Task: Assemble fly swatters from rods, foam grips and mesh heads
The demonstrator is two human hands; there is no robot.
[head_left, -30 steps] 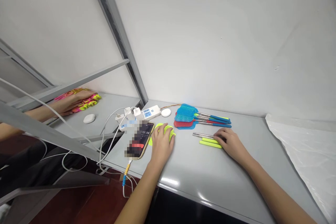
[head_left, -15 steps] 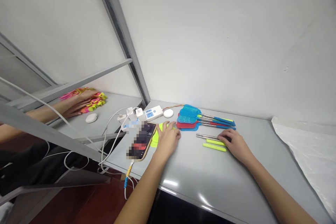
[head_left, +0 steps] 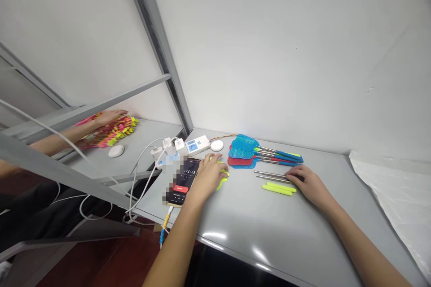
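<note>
My left hand is curled over yellow-green mesh fly swatter heads, its fingers bent around them and hiding most of them. A phone with its screen lit lies just left of this hand. My right hand pinches the right ends of thin metal rods lying on the table. Just below the rods rest two yellow-green handle tubes, side by side. Behind both hands lies a pile of fly swatters with blue and red heads, their handles pointing right.
A power strip with white chargers and cables and a round white disc sit at the back left. A white plastic sheet covers the right side. Beyond the metal frame, another person's hand rests over colourful pieces.
My left hand and the yellow-green heads have shifted right, away from the phone. The metal rods have spread apart slightly, and the handle tubes now lie closer together. The other person's hand has moved.
</note>
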